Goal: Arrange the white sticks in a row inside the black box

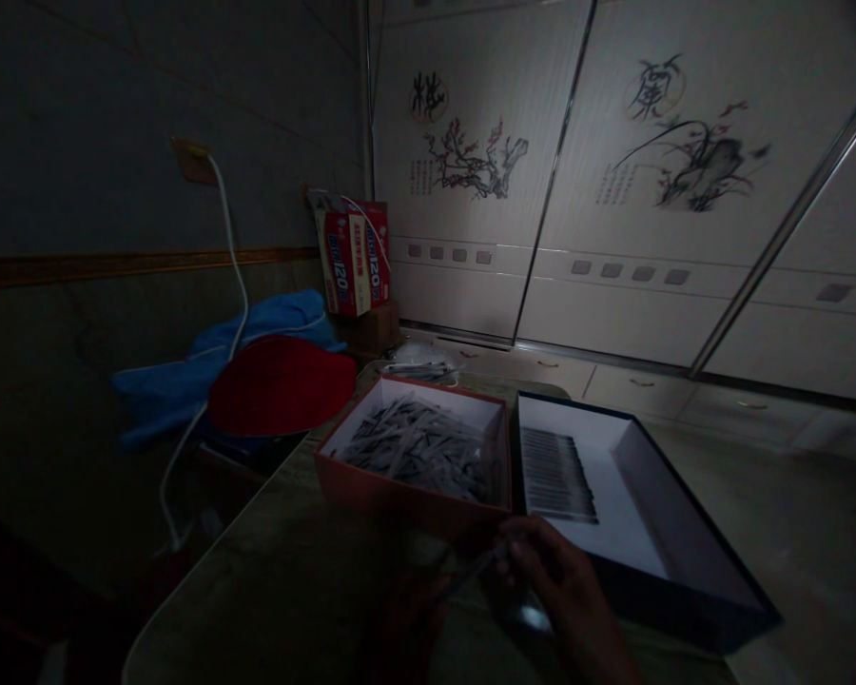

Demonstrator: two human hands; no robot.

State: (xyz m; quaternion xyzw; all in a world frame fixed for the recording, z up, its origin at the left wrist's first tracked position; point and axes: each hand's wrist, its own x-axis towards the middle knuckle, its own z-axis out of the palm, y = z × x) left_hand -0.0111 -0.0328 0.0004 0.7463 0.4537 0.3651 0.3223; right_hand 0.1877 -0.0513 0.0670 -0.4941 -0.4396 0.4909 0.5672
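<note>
In the head view, my right hand is closed in a pinch on a slim pale stick, whose exact kind the dim light hides. My left hand lies in deep shadow at the stick's lower end, its fingers seemingly closed on it. Just beyond both hands stands an open red box holding a loose heap of slim pale strips. To its right, an open dark-blue box with a white inside has a neat row of dark slim sticks along its left part.
The boxes rest on a table with a rounded front corner. Behind them lies a clear plastic bag. At left are a red round item, blue cloth and a white cable. Red-and-white cartons stand near sliding doors.
</note>
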